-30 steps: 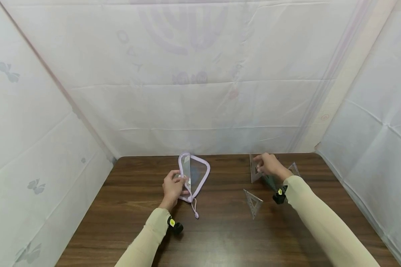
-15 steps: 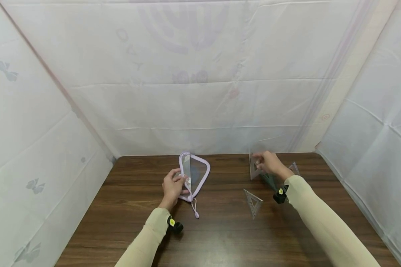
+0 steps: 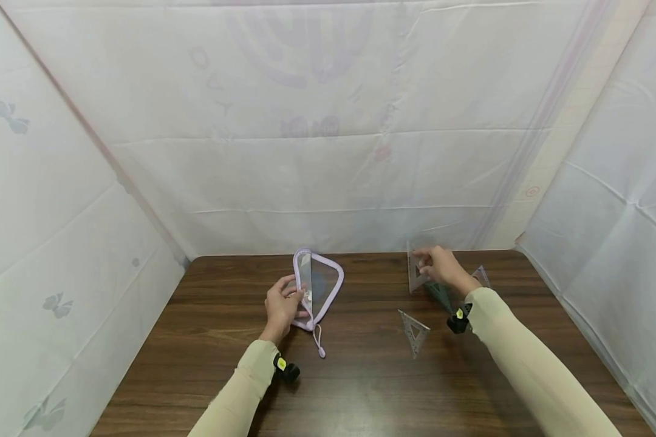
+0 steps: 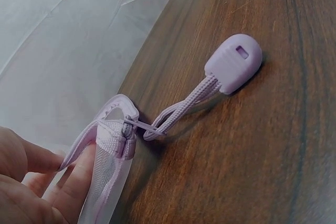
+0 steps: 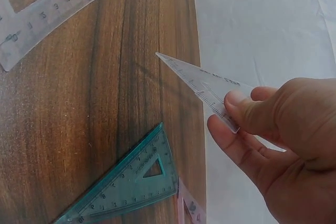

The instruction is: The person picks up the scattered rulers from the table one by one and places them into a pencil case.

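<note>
My left hand (image 3: 281,306) grips the near left edge of a mesh zipper pouch (image 3: 336,285) with lilac trim. Its fingers reach in beneath the trim, as the left wrist view shows, and a lilac cord pull (image 4: 233,64) lies on the table beside it. Between thumb and fingers my right hand (image 3: 443,267) pinches a clear set square (image 5: 186,74), held above the table's far edge. Under that hand lies a green set square (image 5: 131,182), with a pinkish one (image 5: 193,211) touching or close to it. Another clear set square (image 5: 39,22) rests nearer the front.
The dark wooden table (image 3: 350,388) ends at a pale cloth wall (image 3: 317,182) behind the pouch. More cloth walls stand at the left and right. A black wrist camera (image 3: 290,372) sits at the left wrist, another (image 3: 459,321) at the right.
The set square in my right hand has risen slightly, and a little more of the green one shows below it. My left hand and the pouch have hardly moved.
</note>
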Available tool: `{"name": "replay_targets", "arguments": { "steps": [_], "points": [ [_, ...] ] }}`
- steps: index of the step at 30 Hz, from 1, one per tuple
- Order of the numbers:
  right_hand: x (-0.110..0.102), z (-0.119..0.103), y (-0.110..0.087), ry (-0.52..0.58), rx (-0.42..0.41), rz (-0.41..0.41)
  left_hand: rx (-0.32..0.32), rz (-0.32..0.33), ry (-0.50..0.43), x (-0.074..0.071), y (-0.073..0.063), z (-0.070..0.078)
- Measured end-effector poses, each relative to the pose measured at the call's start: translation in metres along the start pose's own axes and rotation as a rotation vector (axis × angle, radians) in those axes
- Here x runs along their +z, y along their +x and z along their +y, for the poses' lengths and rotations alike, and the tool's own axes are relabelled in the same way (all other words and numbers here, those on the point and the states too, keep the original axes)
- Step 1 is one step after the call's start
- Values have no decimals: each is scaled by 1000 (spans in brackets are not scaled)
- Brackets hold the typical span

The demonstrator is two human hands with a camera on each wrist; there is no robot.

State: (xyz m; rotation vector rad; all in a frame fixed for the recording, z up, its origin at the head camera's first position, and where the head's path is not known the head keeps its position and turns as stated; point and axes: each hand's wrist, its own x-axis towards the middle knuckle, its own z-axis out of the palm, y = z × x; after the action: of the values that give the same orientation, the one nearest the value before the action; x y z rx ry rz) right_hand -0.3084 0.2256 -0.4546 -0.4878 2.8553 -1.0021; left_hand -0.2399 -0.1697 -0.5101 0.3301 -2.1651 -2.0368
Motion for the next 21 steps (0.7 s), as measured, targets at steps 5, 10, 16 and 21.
{"name": "replay_targets", "arguments": {
  "steps": [5,10,16,21],
  "points": [
    [1,0,2,3,0,9,-1,10,-2,0,0,0],
    [2,0,5,2,-22,36,-8,9,6,0,-1,-1],
    [3,0,6,-3,-35,51,-1,3,2,0,-1,0],
    [4,-4,5,8,-19,44,7,-6,1,1,-1,0]
  ]
}}
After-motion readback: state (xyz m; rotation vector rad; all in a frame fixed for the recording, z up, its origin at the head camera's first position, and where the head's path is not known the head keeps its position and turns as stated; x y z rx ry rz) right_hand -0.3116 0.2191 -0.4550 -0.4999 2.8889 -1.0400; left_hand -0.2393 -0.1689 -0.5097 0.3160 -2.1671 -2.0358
